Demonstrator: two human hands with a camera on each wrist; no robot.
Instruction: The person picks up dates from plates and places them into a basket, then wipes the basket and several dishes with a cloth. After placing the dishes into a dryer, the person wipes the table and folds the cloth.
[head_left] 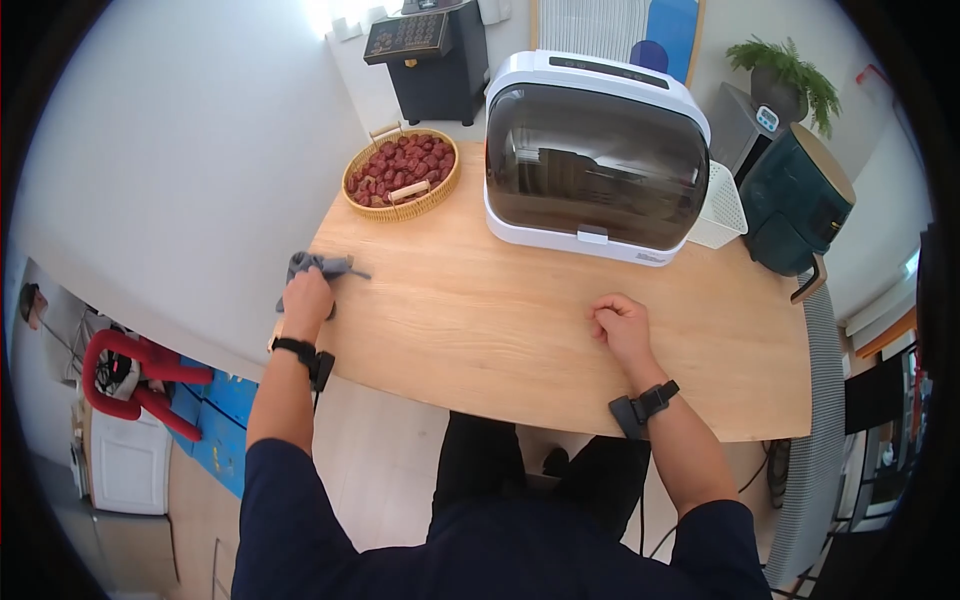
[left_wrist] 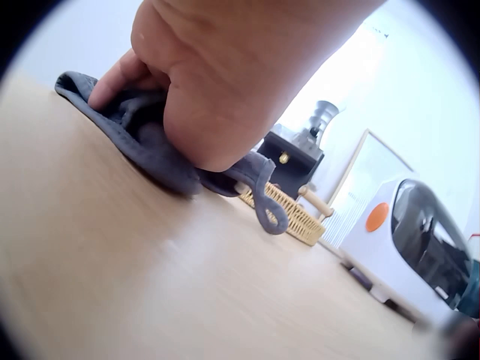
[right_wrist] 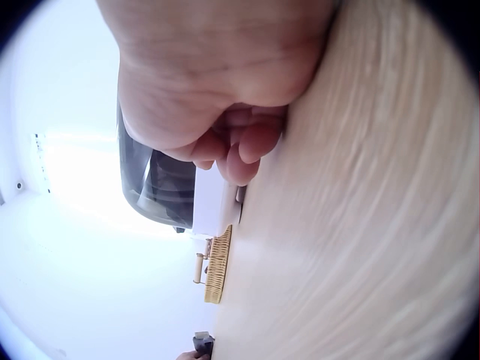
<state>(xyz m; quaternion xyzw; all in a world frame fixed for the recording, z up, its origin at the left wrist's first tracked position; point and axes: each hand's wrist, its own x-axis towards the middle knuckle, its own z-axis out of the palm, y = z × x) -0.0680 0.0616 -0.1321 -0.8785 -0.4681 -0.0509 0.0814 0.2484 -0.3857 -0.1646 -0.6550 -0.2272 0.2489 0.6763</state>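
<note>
My left hand (head_left: 307, 298) grips a bunched dark grey cloth (head_left: 303, 263) at the left edge of the wooden table. In the left wrist view the cloth (left_wrist: 139, 150) lies on the tabletop, its folds gathered under the palm and fingers. A looped strip of it trails off to the right. My right hand (head_left: 622, 325) rests on the right half of the table. Its fingers (right_wrist: 244, 161) hang loosely curled with nothing in them.
A wicker basket of dark red dates (head_left: 402, 172) stands behind the cloth. A white cabinet with a dark clear door (head_left: 597, 165) fills the back middle. To its right are a white plastic basket (head_left: 722, 210) and a green air fryer (head_left: 797, 205). The wooden table (head_left: 470, 320) has a curved front edge.
</note>
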